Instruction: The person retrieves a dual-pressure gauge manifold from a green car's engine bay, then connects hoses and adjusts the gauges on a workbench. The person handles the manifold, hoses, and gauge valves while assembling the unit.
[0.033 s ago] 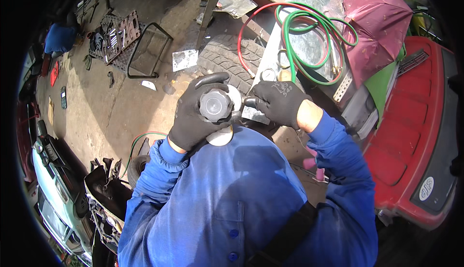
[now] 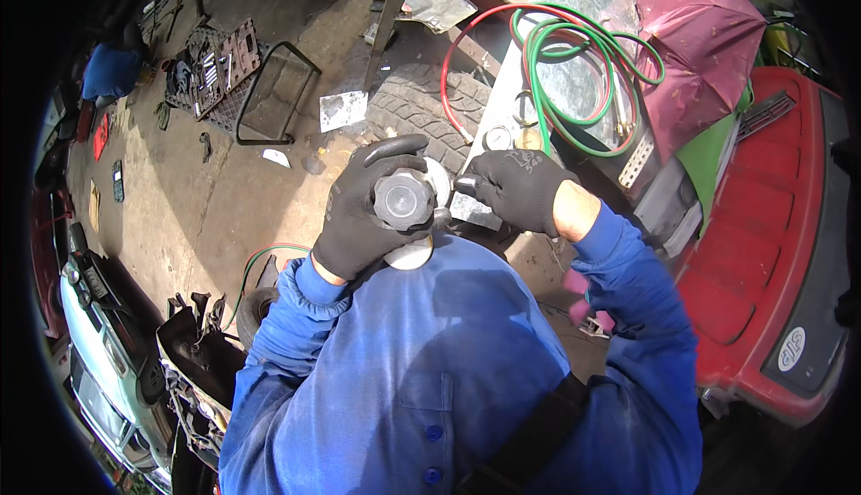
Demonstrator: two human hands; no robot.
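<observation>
My left hand (image 2: 354, 208), in a black glove, is wrapped round what looks like a gas regulator, held just in front of my blue overalls. Its dark grey ribbed knob (image 2: 403, 202) faces up, and pale round gauge-like discs (image 2: 410, 254) stick out beside and below it. Just to the right, my gloved right hand (image 2: 518, 192) has its thumb and fingers pinched together. A small pale spot shows at those fingertips, but what it is cannot be made out. Beyond the right hand lies another round white-faced gauge (image 2: 496, 139) on a metal panel.
Red and green hoses (image 2: 574, 73) lie coiled on the panel, beside a maroon umbrella (image 2: 695, 42). A large tyre (image 2: 429, 109) lies ahead. At right is a red vehicle panel (image 2: 753, 235). A chair frame (image 2: 276, 96) and a tool case (image 2: 224, 65) are on the floor, far left.
My right hand's fingertips have shifted very slightly, and the regulator has moved a touch to the right. A pink thing beside my right forearm shows a different outline.
</observation>
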